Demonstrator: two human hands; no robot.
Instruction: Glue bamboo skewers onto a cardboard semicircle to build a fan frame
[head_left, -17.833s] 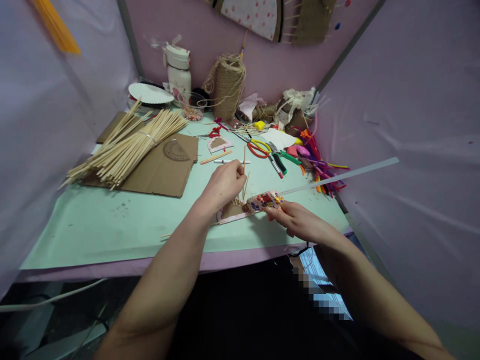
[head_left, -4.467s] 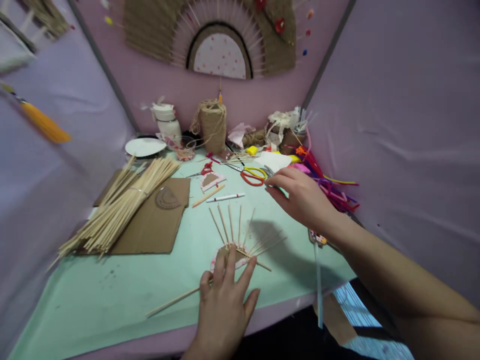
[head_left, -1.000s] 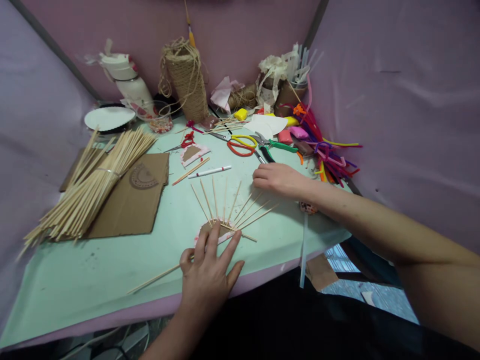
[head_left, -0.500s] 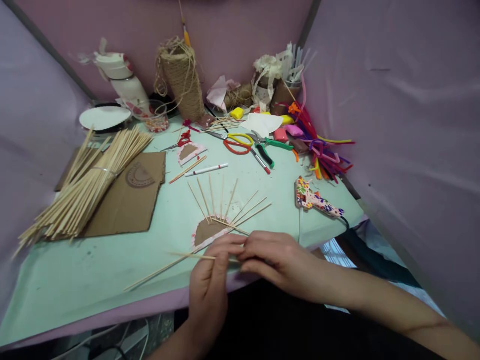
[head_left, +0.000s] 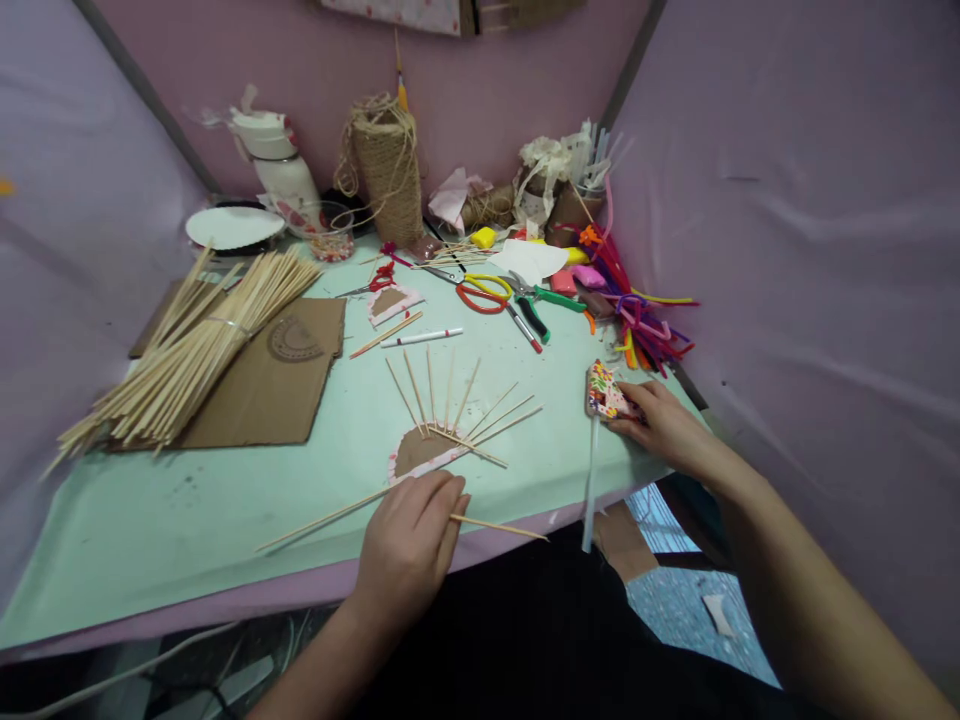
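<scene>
My left hand [head_left: 409, 540] grips a thin short wooden stick [head_left: 502, 526] at the table's front edge. Just beyond it lies a brown cardboard half-disc [head_left: 421, 449] with several sticks fanned out from it. A long stick [head_left: 322, 520] lies on the table left of that hand. My right hand [head_left: 660, 425] is closed around a flower-patterned glue gun [head_left: 604, 393] near the table's right edge, with a clear glue rod [head_left: 590, 485] sticking out toward me.
A bundle of bamboo sticks [head_left: 187, 345] lies on brown cardboard [head_left: 262, 385] at the left. Scissors [head_left: 480, 293], pliers [head_left: 536, 305], a pen [head_left: 420, 338], pipe cleaners [head_left: 637, 320], a twine spool [head_left: 386, 170] and a bottle [head_left: 281, 170] crowd the back. Purple cloth walls enclose the table.
Half a second ago both hands held a short stick together at the front edge. My right hand has since moved right and closed on the glue gun; my left keeps the stick.
</scene>
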